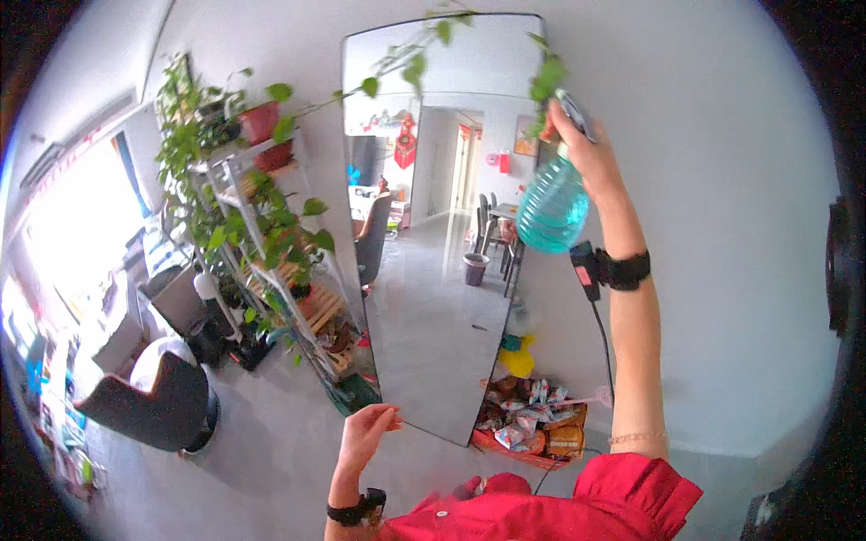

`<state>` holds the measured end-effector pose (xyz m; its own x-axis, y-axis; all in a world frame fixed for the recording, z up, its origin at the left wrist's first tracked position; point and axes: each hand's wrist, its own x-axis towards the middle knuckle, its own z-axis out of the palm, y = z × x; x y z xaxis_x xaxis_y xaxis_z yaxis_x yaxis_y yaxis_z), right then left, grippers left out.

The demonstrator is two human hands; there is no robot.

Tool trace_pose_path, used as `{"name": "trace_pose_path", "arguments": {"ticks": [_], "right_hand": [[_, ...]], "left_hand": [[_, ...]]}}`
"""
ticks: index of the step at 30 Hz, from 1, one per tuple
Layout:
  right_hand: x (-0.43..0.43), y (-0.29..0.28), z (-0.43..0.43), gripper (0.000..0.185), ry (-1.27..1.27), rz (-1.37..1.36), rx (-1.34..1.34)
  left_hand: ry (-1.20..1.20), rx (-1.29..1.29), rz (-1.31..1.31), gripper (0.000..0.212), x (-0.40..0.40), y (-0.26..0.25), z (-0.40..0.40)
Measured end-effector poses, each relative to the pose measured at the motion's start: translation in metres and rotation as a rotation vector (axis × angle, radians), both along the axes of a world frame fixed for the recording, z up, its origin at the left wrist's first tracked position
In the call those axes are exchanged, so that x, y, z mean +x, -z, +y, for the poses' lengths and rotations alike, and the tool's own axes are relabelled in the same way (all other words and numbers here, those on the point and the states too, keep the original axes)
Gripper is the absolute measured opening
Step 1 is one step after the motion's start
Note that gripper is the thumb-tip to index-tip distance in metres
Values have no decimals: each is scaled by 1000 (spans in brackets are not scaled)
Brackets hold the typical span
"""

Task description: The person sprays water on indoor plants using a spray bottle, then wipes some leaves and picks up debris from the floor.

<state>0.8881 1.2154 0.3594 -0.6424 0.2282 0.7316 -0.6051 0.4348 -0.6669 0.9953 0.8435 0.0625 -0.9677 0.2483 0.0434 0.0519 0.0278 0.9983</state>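
Observation:
My right hand point(590, 152) is raised and closed round the neck and trigger of a teal plastic spray bottle point(553, 206), which hangs in front of the mirror's right edge. The tall standing mirror point(433, 324) reflects a room with a table, chairs and a waste bin. A vine point(389, 64) with green leaves trails across its top. My left hand point(369, 433) is low, by the mirror's bottom left edge, with its fingers bent together; whether it touches or holds anything I cannot tell.
A white tiered plant stand point(284, 291) with potted plants is left of the mirror. A red basket point(521, 458) of wrapped packets lies at the mirror's lower right. A dark tub armchair point(152, 406) stands on the left. A cable runs down from my right wristband.

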Motion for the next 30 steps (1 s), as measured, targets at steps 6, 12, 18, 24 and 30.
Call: {"name": "trace_pose_path", "arguments": {"ticks": [6, 12, 18, 24, 30], "right_hand": [[39, 30, -119, 32, -91, -65, -54], [43, 64, -248, 29, -366, -189, -160], [2, 98, -346, 30, -494, -77, -15], [-60, 129, -430, 28, -642, -102, -16], [-123, 133, -508, 24, -736, -111, -30]], "left_hand": [[-116, 19, -5, 20, 20, 7, -106], [-253, 76, -16, 19, 43, 10, -184], [-385, 99, -4, 23, 44, 26, -249], [-492, 64, -6, 21, 9, 38, -317], [-467, -21, 32, 21, -67, 14, -394]]}}
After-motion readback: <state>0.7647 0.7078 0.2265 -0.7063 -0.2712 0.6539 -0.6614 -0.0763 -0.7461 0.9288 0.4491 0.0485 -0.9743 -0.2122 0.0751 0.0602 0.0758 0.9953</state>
